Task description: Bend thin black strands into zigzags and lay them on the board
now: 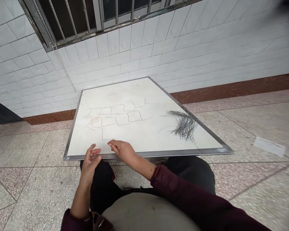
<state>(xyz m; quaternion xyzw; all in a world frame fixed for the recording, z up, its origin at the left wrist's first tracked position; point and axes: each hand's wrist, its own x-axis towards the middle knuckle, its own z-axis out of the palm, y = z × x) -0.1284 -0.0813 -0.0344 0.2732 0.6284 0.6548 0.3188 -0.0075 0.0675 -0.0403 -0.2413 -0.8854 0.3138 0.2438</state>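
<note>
Above the front left part of the white-topped table [144, 91], my right hand [122, 150] is closed in a pinch, thumb against fingertips. Just beyond the pinch lies the end of a thin, dark, bent strand [102, 133]; whether the fingers hold it cannot be made out. My left hand [91, 158] is raised at the table's front edge, fingers apart and slightly curled, with nothing visible in it. Several similar strands [110, 111] lie in stepped, wavy rows on the left half. A tangled pile of dark strands [186, 126] lies near the right edge.
A grey metal rim [144, 155] borders the table, whose far side is by a white tiled wall [135, 61]. My legs [190, 173] are under the front edge. On the floor to the right lies a white strip [269, 146]. A barred window [106, 16] is above.
</note>
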